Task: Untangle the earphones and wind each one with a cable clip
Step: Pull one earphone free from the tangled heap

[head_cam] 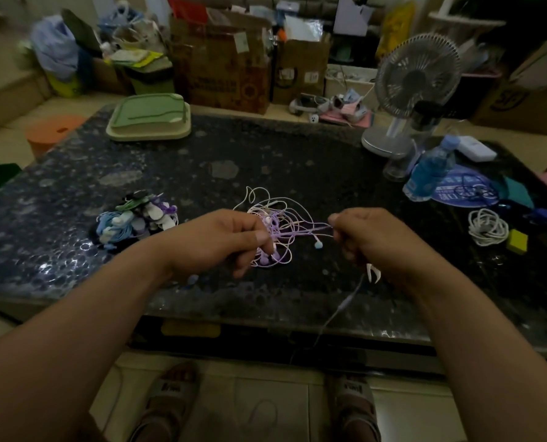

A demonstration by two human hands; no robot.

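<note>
1. The tangle of purple, pink and white earphone cords [275, 218] is held just above the dark speckled stone table [202, 161], near its front edge, between both hands.
2. The bulk of the knot is gripped by the curled left hand [230, 240]. Several purple strands, drawn taut out of it, are pinched by the right hand [371, 237].
3. If the taut strands are pulled harder, the loops would probably be cinched tighter and the thin cords strained at the earbuds.
4. A thin grey cord [345, 304] hangs from the right hand past the table's edge, where it could be snagged.
5. A heap of blue, green, purple and white pieces [135, 218] lies to the left. Whether these are clips or wound sets cannot be told.
6. The light is dim and the tabletop glossy and mottled, so pale cords may be misread.
7. A white desk fan [415, 74], a blue plastic bottle [431, 170] and a coiled white cable [487, 229] stand at the right. Brown cardboard boxes [227, 68] crowd the floor behind.
</note>
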